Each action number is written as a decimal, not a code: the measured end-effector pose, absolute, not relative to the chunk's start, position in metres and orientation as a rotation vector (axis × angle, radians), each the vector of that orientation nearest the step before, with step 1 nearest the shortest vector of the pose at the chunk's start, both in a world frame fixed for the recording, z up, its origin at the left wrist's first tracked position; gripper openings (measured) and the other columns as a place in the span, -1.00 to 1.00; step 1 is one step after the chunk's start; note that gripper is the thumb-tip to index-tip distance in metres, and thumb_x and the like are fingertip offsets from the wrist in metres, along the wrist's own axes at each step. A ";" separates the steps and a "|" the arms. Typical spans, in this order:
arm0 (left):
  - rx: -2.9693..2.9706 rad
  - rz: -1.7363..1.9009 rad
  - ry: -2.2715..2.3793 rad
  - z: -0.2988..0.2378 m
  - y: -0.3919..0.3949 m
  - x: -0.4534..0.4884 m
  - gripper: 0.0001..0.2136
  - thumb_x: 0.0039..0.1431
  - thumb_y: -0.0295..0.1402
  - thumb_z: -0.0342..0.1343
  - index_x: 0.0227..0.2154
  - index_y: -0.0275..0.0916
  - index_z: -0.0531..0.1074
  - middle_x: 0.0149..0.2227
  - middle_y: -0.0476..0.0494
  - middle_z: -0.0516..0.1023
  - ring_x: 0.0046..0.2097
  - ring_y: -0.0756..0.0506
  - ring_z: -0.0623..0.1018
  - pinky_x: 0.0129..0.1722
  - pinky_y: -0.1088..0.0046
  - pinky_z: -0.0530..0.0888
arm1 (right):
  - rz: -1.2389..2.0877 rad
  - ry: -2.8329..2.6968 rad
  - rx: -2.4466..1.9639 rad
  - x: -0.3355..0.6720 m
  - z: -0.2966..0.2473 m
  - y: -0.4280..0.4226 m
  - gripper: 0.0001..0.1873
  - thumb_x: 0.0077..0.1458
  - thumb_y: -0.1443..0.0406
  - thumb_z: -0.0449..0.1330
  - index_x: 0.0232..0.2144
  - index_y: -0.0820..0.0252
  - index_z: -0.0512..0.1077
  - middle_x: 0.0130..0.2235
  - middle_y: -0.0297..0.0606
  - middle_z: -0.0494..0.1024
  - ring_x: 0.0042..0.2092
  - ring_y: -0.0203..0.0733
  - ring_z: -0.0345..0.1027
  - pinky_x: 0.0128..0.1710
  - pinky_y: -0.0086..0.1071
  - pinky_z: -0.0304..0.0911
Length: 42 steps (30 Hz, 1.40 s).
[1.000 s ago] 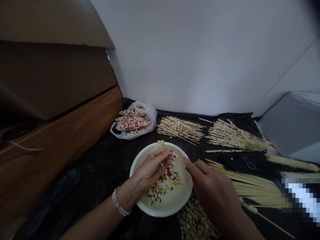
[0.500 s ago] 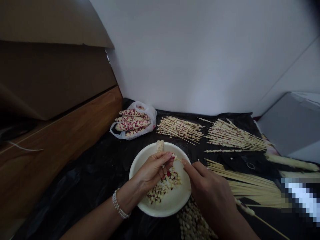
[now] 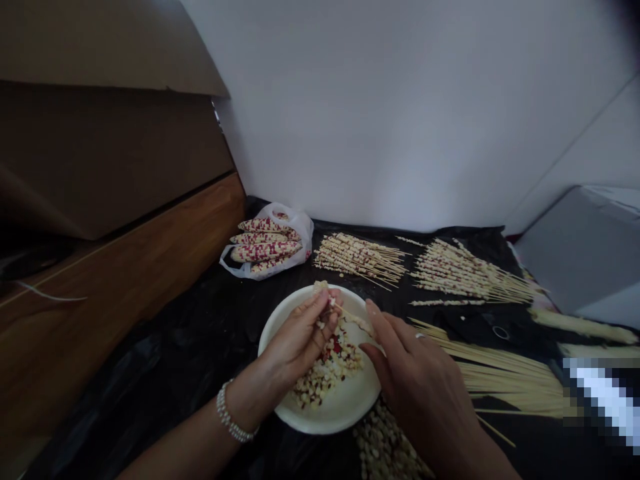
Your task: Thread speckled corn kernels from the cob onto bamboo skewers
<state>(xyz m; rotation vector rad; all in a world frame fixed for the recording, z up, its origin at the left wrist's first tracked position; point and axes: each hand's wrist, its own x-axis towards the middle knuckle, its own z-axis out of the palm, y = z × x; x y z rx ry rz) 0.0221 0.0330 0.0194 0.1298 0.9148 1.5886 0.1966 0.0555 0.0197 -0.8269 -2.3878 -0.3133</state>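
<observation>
A thin skewer (image 3: pixel 359 324) slants over the far right part of a smooth, pale bowl (image 3: pixel 357 395), kernels threaded partway along it. The left hand (image 3: pixel 297 337) is pinched nearly shut around small kernels (image 3: pixel 332 303) at the skewer's far tip. The right hand (image 3: pixel 417 367) is half open, the skewer passing between parted thumb and forefinger; how tightly it grips is hidden. The stick looks light and stiff yet likely to snap if bent, best held just behind the threaded part; the kernels seem firm-skinned and perhaps slippery, best pinched by their sides. Rounded loose kernels (image 3: pixel 330 370), cream and dark red, heap inside. Straight, bare sticks (image 3: pixel 515 377) fan out to the right on crinkled black plastic (image 3: pixel 190 347).
</observation>
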 end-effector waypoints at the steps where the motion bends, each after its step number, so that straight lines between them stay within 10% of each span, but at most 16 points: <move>1: 0.122 1.608 0.916 0.022 0.036 0.016 -0.89 0.19 -0.51 0.08 -0.30 -0.39 0.51 -0.32 -0.15 0.53 -0.38 0.10 0.51 -0.35 0.69 0.50 | -0.369 -2.392 -0.845 0.199 0.023 0.056 -0.57 0.23 0.27 -0.02 0.10 0.36 0.26 -0.11 -0.09 0.53 -0.27 -0.15 0.43 -0.36 -0.31 0.27; 13: -0.100 1.796 0.891 0.027 0.047 -0.032 -0.78 0.29 -0.42 -0.06 -0.43 -0.34 0.40 -0.45 -0.11 0.48 -0.46 0.06 0.47 -0.50 0.60 0.45 | -0.247 -2.515 -0.806 0.212 0.024 0.057 -0.69 0.22 0.33 -0.13 -0.37 0.16 0.40 -0.53 -0.33 0.48 -0.60 -0.26 0.34 -0.64 -0.39 0.02; 35: 0.026 1.740 0.967 0.023 0.041 -0.007 -0.85 0.25 -0.45 0.01 -0.25 -0.36 0.47 -0.40 -0.11 0.49 -0.39 0.07 0.49 -0.34 0.59 0.49 | -0.365 -2.588 -0.883 0.213 0.022 0.056 -0.72 0.01 0.47 0.01 -0.24 0.16 0.40 -0.50 -0.35 0.47 -0.58 -0.27 0.30 -0.58 -0.38 -0.04; 42: 0.096 1.672 0.977 0.027 0.039 -0.002 -0.92 0.12 -0.52 0.15 -0.33 -0.32 0.52 -0.38 -0.09 0.54 -0.37 0.08 0.50 -0.27 0.62 0.48 | -0.547 -2.450 -0.954 0.220 0.035 0.066 -0.58 0.18 0.27 0.03 0.06 0.31 0.32 -0.19 -0.07 0.53 -0.18 -0.01 0.37 -0.20 -0.15 0.17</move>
